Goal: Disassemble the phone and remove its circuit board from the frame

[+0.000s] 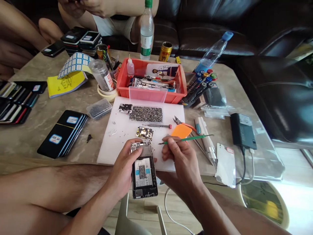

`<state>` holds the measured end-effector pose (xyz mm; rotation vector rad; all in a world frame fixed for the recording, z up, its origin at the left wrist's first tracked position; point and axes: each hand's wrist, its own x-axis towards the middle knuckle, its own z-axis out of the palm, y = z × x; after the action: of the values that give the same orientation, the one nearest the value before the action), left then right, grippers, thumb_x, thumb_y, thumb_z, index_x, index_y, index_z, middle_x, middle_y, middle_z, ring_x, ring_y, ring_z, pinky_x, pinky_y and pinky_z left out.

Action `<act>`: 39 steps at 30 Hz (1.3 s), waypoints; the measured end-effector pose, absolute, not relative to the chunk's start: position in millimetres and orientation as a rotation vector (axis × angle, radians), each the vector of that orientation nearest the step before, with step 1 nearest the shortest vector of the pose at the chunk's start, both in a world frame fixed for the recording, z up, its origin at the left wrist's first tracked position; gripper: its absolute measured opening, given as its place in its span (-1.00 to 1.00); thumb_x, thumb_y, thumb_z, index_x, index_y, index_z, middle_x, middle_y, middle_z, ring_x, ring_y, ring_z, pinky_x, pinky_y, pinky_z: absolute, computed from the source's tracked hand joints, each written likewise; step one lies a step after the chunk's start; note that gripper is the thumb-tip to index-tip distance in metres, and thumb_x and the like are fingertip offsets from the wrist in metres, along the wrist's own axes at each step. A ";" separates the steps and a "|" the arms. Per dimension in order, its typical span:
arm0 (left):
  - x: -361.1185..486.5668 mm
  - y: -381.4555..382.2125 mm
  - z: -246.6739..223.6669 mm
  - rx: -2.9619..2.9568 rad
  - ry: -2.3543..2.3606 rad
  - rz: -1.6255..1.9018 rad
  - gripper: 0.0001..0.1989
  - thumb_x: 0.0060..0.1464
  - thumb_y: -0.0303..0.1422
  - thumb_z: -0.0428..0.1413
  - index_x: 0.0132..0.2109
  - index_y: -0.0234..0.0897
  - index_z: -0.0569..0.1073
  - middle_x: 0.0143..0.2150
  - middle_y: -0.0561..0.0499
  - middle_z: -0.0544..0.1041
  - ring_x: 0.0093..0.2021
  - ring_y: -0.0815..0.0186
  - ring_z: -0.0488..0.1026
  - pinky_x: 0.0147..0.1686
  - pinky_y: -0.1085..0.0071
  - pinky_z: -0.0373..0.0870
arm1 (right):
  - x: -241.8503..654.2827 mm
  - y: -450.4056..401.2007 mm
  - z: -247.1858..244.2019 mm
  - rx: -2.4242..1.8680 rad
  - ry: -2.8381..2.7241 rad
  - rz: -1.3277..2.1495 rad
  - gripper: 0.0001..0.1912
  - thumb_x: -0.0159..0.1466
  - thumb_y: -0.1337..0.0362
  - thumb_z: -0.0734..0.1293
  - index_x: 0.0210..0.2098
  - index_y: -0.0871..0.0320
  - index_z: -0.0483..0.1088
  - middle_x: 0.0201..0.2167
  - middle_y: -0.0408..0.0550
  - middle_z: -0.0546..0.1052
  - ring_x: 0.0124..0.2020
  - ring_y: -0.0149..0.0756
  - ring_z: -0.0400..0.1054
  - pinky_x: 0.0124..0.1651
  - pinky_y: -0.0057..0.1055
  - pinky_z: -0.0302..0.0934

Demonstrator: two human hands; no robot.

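My left hand (126,166) grips an opened smartphone (144,171), its back off and the battery showing, with the thumb over the upper part. In my right hand (181,155) is a thin green pry tool (193,138), pinched between thumb and fingers, its dark tip pointing left above the white mat (114,137). Just beyond the phone lies a loose circuit board (144,133). Behind it are a small screwdriver (158,126) with a red end and a tray of tiny screws (146,114). An orange plastic piece (181,131) and cutting pliers (187,124) lie beyond my right hand.
A red bin (122,83) of tools stands behind the mat. Stacked phones (62,133) lie at left. At right are a white pen-shaped tool (205,137), a black adapter (242,130) with cables and a tilted bottle (212,52). Another person's hands (97,6) show at the top.
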<state>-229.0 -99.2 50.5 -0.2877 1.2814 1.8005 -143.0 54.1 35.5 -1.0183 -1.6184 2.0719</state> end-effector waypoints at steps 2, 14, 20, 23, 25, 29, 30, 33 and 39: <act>-231.6 -99.9 54.7 -0.315 1.244 1.796 -0.70 0.24 -0.25 0.25 0.08 -0.13 0.45 -0.11 -0.02 0.65 -0.18 0.11 0.68 -0.20 0.23 0.62 | -150.8 61.8 38.2 -0.923 -1.817 1.864 -0.69 0.39 0.00 0.39 -0.14 0.12 0.58 -0.43 -0.11 0.62 -0.46 -0.35 0.47 -0.31 -0.38 0.41; -247.4 -115.2 63.8 -0.368 1.099 1.783 -0.56 0.14 -0.36 0.19 0.17 -0.15 0.41 -0.04 -0.06 0.63 -0.20 0.18 0.63 -0.27 0.34 0.53 | -185.6 75.2 18.7 -0.215 -2.723 0.896 -0.74 0.42 0.28 0.38 0.09 0.12 0.51 -0.01 0.10 0.65 0.01 0.02 0.50 0.03 -0.11 0.37; -247.5 -117.7 61.3 -0.280 1.145 1.751 -0.24 -0.13 -0.57 0.23 0.27 -0.14 0.37 -0.06 -0.05 0.65 -0.24 0.18 0.63 -0.26 0.31 0.51 | -186.7 73.5 25.9 -0.316 -2.665 0.950 -0.75 0.50 0.18 0.26 0.04 0.03 0.55 -0.04 0.02 0.68 -0.01 -0.06 0.55 0.07 -0.15 0.37; -246.4 -117.8 59.2 -0.248 1.130 1.761 -0.22 -0.11 -0.60 0.25 0.29 -0.13 0.35 -0.04 -0.07 0.66 -0.12 0.09 0.66 -0.17 0.27 0.53 | -185.9 75.8 33.8 -0.460 -2.544 0.999 -0.72 0.51 0.15 0.23 0.00 0.04 0.57 -0.09 0.00 0.69 -0.07 -0.11 0.57 0.02 -0.21 0.37; -245.8 -118.6 57.9 -0.235 1.126 1.766 -0.23 -0.05 -0.58 0.28 0.31 -0.11 0.33 -0.04 -0.08 0.66 -0.11 0.10 0.66 -0.15 0.26 0.54 | -182.5 78.2 36.7 -0.566 -2.456 1.067 -0.72 0.48 0.12 0.27 -0.01 0.06 0.59 -0.13 -0.01 0.69 -0.11 -0.12 0.58 0.00 -0.21 0.37; -244.8 -120.6 55.6 -0.222 1.140 1.759 -0.26 0.05 -0.49 0.33 0.34 -0.09 0.32 -0.02 -0.09 0.67 -0.10 0.12 0.66 -0.15 0.29 0.55 | -169.6 83.4 39.0 -0.827 -2.314 1.367 -0.70 0.41 0.06 0.36 -0.04 0.08 0.62 -0.27 -0.06 0.69 -0.26 -0.15 0.56 -0.13 -0.23 0.38; -244.7 -120.8 55.0 -0.215 1.143 1.761 -0.27 0.06 -0.47 0.35 0.34 -0.09 0.33 0.00 -0.09 0.66 -0.08 0.11 0.66 -0.13 0.29 0.55 | -166.0 84.4 39.4 -0.885 -2.277 1.438 -0.69 0.38 0.04 0.38 -0.05 0.08 0.62 -0.30 -0.08 0.68 -0.30 -0.17 0.55 -0.17 -0.23 0.37; -245.1 -120.7 52.6 -0.199 1.159 1.770 -0.32 0.09 -0.42 0.36 0.32 -0.09 0.36 0.01 -0.10 0.66 -0.07 0.12 0.66 -0.10 0.28 0.57 | -156.4 85.3 39.9 -0.995 -2.171 1.599 -0.66 0.33 0.02 0.43 -0.04 0.10 0.63 -0.37 -0.12 0.64 -0.43 -0.23 0.51 -0.23 -0.24 0.35; -248.4 -120.1 51.2 -0.205 1.197 1.752 -0.40 0.12 -0.35 0.37 0.27 -0.10 0.41 -0.08 -0.05 0.65 -0.19 0.20 0.66 -0.19 0.32 0.61 | -149.1 80.6 36.5 -1.018 -2.074 1.723 -0.66 0.29 0.02 0.46 -0.07 0.08 0.65 -0.46 -0.15 0.61 -0.46 -0.25 0.47 -0.26 -0.28 0.29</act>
<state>-248.4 -120.1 51.2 -0.2046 1.1974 1.7519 -149.1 80.6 36.5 -1.0179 -2.0740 1.7226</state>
